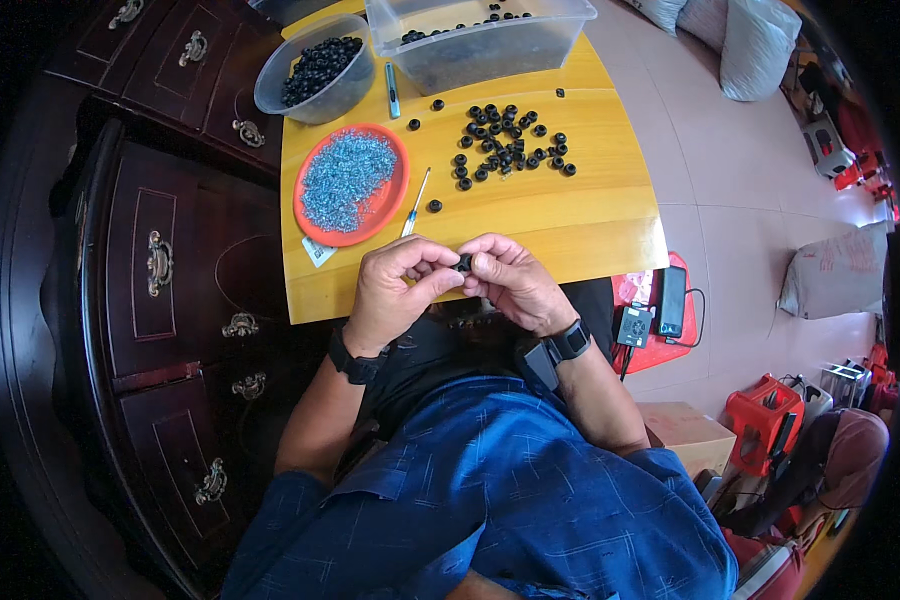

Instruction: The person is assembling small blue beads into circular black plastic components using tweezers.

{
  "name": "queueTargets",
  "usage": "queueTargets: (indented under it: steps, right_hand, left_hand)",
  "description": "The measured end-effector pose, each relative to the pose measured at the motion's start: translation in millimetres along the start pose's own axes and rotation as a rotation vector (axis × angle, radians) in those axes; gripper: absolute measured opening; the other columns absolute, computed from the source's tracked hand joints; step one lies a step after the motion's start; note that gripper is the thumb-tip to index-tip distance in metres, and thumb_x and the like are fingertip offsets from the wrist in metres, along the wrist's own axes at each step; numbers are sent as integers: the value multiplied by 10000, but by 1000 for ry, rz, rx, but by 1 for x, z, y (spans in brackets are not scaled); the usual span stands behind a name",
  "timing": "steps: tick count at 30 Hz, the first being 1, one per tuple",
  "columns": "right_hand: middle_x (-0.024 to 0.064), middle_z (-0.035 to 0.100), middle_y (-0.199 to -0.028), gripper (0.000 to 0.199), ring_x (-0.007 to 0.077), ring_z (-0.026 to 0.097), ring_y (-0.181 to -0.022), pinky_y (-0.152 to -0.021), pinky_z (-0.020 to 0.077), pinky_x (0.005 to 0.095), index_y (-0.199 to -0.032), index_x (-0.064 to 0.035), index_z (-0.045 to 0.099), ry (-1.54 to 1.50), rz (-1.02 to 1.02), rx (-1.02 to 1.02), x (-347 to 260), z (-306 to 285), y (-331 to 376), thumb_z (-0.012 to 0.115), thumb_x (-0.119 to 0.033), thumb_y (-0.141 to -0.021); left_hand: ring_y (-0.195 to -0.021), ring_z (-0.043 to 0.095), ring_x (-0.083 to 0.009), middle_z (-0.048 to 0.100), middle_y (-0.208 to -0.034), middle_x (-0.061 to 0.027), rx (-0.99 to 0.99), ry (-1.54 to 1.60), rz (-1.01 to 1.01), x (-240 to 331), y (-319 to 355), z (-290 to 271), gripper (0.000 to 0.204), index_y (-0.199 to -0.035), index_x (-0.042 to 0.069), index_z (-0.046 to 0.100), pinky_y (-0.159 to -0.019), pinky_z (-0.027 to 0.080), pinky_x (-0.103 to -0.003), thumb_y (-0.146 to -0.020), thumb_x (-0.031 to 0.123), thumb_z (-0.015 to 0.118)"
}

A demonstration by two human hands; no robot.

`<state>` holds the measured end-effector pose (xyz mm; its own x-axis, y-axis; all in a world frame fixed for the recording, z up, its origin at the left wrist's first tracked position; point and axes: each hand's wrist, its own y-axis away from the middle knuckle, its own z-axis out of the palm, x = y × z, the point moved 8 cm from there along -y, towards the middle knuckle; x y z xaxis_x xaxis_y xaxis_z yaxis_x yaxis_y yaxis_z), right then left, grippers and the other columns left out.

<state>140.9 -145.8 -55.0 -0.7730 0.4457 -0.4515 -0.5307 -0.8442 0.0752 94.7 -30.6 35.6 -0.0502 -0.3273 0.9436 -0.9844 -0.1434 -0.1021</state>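
Your 2 hands meet at the table's near edge over 1 small black ring-shaped piece.
Your left hand [395, 285] pinches the black piece [463, 263] between thumb and fingers, and your right hand [523, 285] grips it from the other side, thumb pressed close; the fingers partly hide it. On the yellow table [580, 230], the thin screwdriver-like tool [416, 205] lies just beyond your left hand, right of the red plate [382, 210] of small bluish pieces [342, 178]. Loose black pieces [500, 143] lie scattered farther off.
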Motion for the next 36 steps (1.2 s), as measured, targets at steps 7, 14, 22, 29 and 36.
queueTargets:
  steps: [7, 14, 22, 29, 36]
  right_hand:
    - [51, 689, -1001, 216, 125, 673, -860, -814, 579, 263, -1165, -31, 629, -71, 44, -12, 6, 2, 0, 618, -149, -985]
    - [58, 674, -1053, 226, 136, 671, -888, -831, 580, 291, -1194, -39, 578, -285, 112, -113, 17, 4, -3, 590, -154, -1000]
    - [46, 651, -1014, 206, 125, 652, -826, -828, 581, 318, -1206, -108, 545, -267, 96, -157, 13, 14, -5, 577, -145, -1006]
    - [48, 641, -977, 170, 134, 670, -836, -820, 584, 320, -1172, -99, 522, -110, 88, -119, 2, 13, -2, 565, -147, -1015]
    - [36, 637, -973, 156, 132, 674, -849, -808, 582, 302, -1145, -87, 529, -69, 42, -139, 2, 12, -5, 578, -143, -1009]
  left_hand:
    - [-740, 610, -76, 673, -854, -28, 10, -145, 104, 14, 3, 1, 148, -957, -5, 695, -678, 485, -213, -822, -28, 751]
    - [-755, 605, -68, 667, -885, -29, 104, 33, 86, 7, 6, -6, 138, -978, -14, 684, -678, 482, -204, -850, -28, 733]
    - [-723, 596, -56, 662, -866, -20, 120, -17, 66, 9, 4, -6, 120, -972, -16, 684, -664, 480, -200, -859, -27, 722]
    - [-740, 634, -74, 677, -868, -44, 115, -128, 80, 9, 2, -7, 115, -966, -19, 686, -672, 503, -212, -856, -26, 720]
    - [-729, 644, -88, 675, -834, -51, 120, -108, 82, 8, 1, -4, 110, -956, -17, 686, -666, 506, -218, -853, -21, 724]
